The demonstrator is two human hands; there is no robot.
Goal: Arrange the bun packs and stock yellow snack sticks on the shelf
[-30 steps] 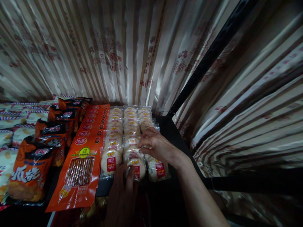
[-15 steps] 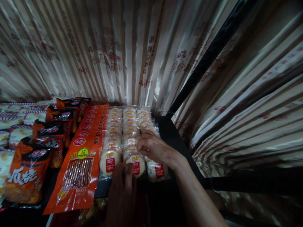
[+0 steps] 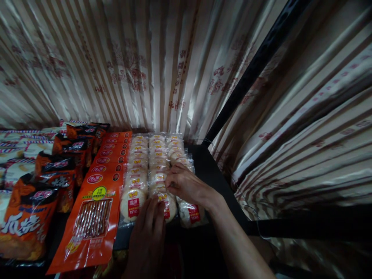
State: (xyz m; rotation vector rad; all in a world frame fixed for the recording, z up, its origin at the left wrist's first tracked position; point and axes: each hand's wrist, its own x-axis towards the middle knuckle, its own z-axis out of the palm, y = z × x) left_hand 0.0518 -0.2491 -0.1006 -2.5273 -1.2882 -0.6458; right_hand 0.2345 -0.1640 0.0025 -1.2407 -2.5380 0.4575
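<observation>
We read “雪饼” and seemingly “151” on red labels (image 3: 134, 207) of wrapped crackers (image 3: 125, 205) — and a white “烧” on orange-and-black bags (image 3: 27, 223) — while oval logos (image 3: 95, 178) on orange packets (image 3: 93, 224) are too small for us.

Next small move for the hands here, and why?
I'd probably have the right hand nudge the right row's front cracker packet straighter: its label looks slanted, and it sits slightly nearer the front than the middle row's front packet, which the left hand is already beside.
</observation>
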